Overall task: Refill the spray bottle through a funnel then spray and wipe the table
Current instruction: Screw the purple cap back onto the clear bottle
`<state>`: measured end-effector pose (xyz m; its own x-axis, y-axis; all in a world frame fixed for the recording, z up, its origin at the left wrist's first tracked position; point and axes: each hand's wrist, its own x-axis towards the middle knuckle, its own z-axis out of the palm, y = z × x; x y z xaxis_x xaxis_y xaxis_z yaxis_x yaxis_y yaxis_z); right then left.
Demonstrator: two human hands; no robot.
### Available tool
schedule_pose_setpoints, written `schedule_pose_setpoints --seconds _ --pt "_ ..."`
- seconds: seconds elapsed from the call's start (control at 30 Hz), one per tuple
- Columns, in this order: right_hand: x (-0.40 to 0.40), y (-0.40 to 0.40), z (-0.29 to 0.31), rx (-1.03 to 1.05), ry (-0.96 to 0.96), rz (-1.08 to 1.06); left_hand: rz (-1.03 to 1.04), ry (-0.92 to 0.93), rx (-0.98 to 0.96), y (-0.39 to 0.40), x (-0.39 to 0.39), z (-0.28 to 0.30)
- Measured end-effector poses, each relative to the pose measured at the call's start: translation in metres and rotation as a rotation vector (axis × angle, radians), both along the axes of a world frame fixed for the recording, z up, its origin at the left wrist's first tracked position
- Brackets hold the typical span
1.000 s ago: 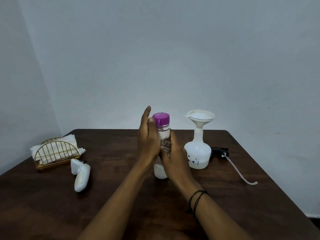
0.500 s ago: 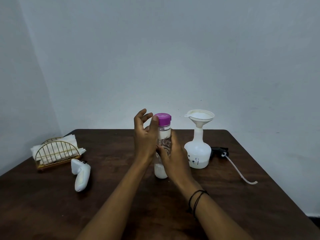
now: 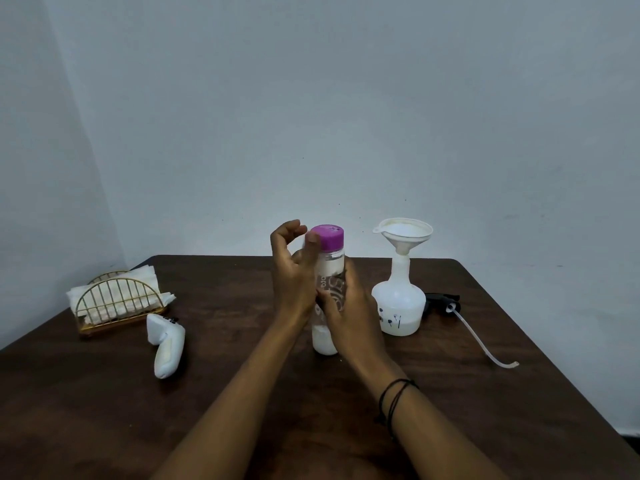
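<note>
A clear bottle (image 3: 331, 271) with a purple cap (image 3: 328, 237) stands upright at the middle of the dark wooden table (image 3: 104, 410), a little white liquid at its bottom. My right hand (image 3: 349, 317) grips its body from the right. My left hand (image 3: 292, 282) lies against its left side, with the thumb on the cap and the fingers curled at the cap's left edge. To the right stands the white spray bottle (image 3: 401, 306) with a white funnel (image 3: 403, 233) in its neck and some white liquid inside.
The black spray head (image 3: 443, 301) with its long white tube (image 3: 485, 344) lies on the table right of the spray bottle. At the left are a gold wire holder with white napkins (image 3: 114, 299) and a white handheld controller (image 3: 166, 344).
My left hand's fingers went from straight beside the bottle to curled at the cap, with the thumb now on it. The right hand and bottle stayed in place.
</note>
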<state>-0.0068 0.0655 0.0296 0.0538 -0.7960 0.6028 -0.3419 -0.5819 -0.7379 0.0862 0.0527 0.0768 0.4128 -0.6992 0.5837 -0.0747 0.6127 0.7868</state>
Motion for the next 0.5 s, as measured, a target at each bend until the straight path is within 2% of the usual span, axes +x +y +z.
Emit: schedule_pose_setpoints --seconds 0.07,0.2,0.5 --pt "-0.0005 -0.0004 0.0003 -0.003 -0.013 -0.003 0.000 -0.048 0.004 -0.0006 -0.0016 -0.0008" --pt "-0.0015 -0.0004 0.0002 -0.009 -0.021 -0.002 0.081 0.013 0.004 -0.0045 -0.0010 -0.0042" --pt "-0.0054 -0.0016 0.0045 0.014 -0.018 0.048 -0.118 -0.023 0.032 -0.0045 -0.0018 0.0036"
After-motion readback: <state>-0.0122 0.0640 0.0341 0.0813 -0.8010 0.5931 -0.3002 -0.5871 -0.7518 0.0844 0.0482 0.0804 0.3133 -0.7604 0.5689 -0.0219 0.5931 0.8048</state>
